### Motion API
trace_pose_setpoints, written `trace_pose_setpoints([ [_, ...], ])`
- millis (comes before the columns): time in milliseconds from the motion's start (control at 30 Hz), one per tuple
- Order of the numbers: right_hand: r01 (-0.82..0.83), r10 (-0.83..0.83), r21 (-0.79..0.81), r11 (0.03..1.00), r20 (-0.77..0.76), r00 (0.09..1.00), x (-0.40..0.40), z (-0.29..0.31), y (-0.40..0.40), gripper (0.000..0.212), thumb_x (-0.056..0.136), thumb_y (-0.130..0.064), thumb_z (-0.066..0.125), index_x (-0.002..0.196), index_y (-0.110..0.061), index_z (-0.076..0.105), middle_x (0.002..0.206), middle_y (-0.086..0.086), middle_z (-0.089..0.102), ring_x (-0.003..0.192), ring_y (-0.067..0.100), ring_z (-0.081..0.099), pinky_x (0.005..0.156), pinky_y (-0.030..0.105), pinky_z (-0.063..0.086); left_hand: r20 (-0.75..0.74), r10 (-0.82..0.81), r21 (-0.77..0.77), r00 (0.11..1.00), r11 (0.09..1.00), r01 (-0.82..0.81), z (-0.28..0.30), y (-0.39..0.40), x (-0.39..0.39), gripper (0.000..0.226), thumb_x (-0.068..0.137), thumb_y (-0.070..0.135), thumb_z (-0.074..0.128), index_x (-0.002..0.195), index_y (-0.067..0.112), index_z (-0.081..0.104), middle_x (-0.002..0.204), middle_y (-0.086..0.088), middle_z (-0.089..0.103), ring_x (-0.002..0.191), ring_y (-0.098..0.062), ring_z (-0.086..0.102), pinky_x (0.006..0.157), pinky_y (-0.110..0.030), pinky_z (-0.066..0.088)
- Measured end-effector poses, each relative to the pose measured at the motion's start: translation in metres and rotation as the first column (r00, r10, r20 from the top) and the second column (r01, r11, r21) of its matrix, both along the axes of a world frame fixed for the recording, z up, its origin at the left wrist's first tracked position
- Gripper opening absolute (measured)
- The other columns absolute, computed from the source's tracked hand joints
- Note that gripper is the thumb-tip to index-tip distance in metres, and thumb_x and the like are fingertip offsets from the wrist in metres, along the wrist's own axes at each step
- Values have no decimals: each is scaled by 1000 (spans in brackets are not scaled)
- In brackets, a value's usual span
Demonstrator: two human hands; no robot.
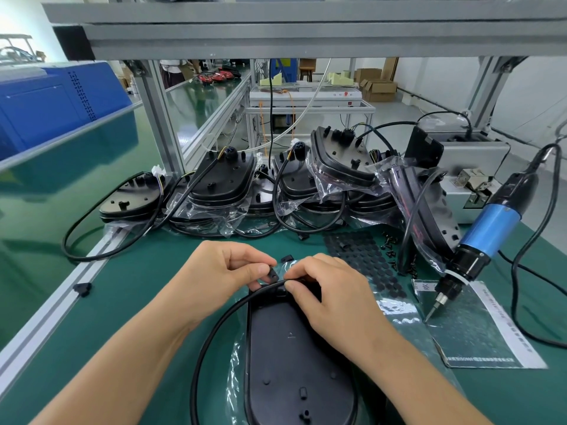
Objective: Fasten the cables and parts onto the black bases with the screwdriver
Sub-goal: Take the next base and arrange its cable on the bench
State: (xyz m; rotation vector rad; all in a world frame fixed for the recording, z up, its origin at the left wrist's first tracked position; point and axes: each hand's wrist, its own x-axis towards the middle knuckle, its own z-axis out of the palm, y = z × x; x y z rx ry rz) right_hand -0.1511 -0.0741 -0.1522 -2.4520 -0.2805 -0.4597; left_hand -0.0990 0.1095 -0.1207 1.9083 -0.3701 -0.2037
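Observation:
A black oval base (294, 357) lies in front of me on a clear plastic bag. A black cable (211, 329) curves from its top end round to the lower left. My left hand (227, 271) pinches a small black clip (271, 275) just above the cable at the base's top edge. My right hand (322, 289) pinches the cable there, its fingers curled over the base's top end. A second small black clip (287, 258) lies just beyond my hands. The blue and black electric screwdriver (478, 246) hangs at the right, tip down on a printed sheet, held by neither hand.
Several black bases with cables in plastic bags (276, 185) are piled across the back of the green mat. A sheet of black rubber pads (365, 259) and loose black screws (391, 243) lie right of my hands. A grey metal box (472, 157) stands at the far right.

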Motion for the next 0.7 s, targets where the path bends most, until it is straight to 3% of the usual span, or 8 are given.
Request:
trace_pose_setpoints([
  [233,3,-3,-7,1000,14,1000,-1,0,1,7,90,-32,62,93,-28,67,92,-14,63,93,10,55,79,19,35,60,-51,82,997,996,46,5,2,-3,20,85,3,69,89,21,76,66,7,73,62,-3,66,64,-6,46],
  [400,6,-6,-14,1000,18,1000,-1,0,1,7,90,-32,63,94,-28,66,93,-14,63,92,12,54,79,22,38,70,-82,147,994,987,71,7,3,-4,34,82,-3,70,91,29,75,79,8,76,75,-7,71,72,-11,52],
  [700,9,-9,-17,1000,16,1000,-1,-1,1,7,90,-32,63,94,-28,67,94,-14,63,93,11,54,80,20,37,-8,-36,10,999,999,36,6,-2,-5,38,79,-11,66,80,25,78,76,-1,76,71,-8,71,66,-12,52],
])
